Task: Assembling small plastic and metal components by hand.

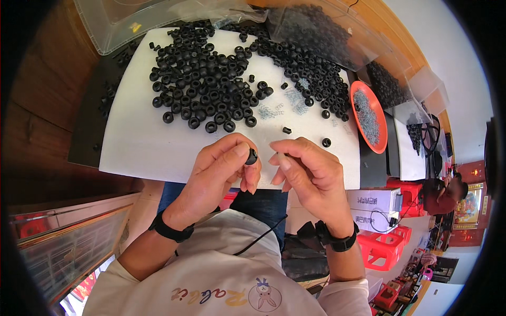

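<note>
White foam sheet (pixel 134 137) covers much of a dark tabletop (pixel 84 139), seen from the head camera, with a broad heap of round black beads (pixel 211 89) spread over its far half. To the right sits an orange dish (pixel 382 118) of small, shiny bits; similar coils (pixel 270 111) lie loose near the middle of the sheet.

Just above its near edge, the left hand (pixel 224 166) pinches one black piece (pixel 252 157) between thumb and forefinger. The right hand (pixel 313 166) is just beside it, thumb and forefinger drawn together; whether something tiny is caught there, I cannot tell.

For good work here, the left pinch should be firm but low on the sides, leaving the top of the piece clear. The right fingertips would do best to come in straight rather than tilted, over the sheet, where a dropped bit is easily found. A lone black plug (pixel 286 130) lies just beyond the hands.
</note>
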Demonstrator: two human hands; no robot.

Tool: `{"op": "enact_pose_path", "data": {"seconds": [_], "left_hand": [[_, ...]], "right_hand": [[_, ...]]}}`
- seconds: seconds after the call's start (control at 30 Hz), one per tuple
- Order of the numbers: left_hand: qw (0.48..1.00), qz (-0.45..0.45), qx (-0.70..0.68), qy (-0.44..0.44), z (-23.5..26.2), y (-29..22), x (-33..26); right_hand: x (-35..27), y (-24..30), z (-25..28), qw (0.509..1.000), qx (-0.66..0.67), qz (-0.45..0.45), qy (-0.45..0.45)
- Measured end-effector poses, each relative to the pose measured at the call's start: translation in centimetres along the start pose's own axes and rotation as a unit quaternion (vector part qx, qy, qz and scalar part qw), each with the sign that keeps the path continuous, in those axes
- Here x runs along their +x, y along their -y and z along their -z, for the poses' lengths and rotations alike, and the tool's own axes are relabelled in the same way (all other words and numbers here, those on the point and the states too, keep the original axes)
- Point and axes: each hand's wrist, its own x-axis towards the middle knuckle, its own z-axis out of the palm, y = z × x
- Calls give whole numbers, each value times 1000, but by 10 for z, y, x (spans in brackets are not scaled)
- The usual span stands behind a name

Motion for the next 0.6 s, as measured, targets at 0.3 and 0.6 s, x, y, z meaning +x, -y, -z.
{"op": "enact_pose_path", "data": {"seconds": [0.3,0.6], "left_hand": [[1000,0,-12,18,1,0,0],[1000,8,-17,18,1,-1,0]], "right_hand": [[-1,-6,-4,995,-61,76,-34],[-3,-6,-13,998,5,48,-38]]}}
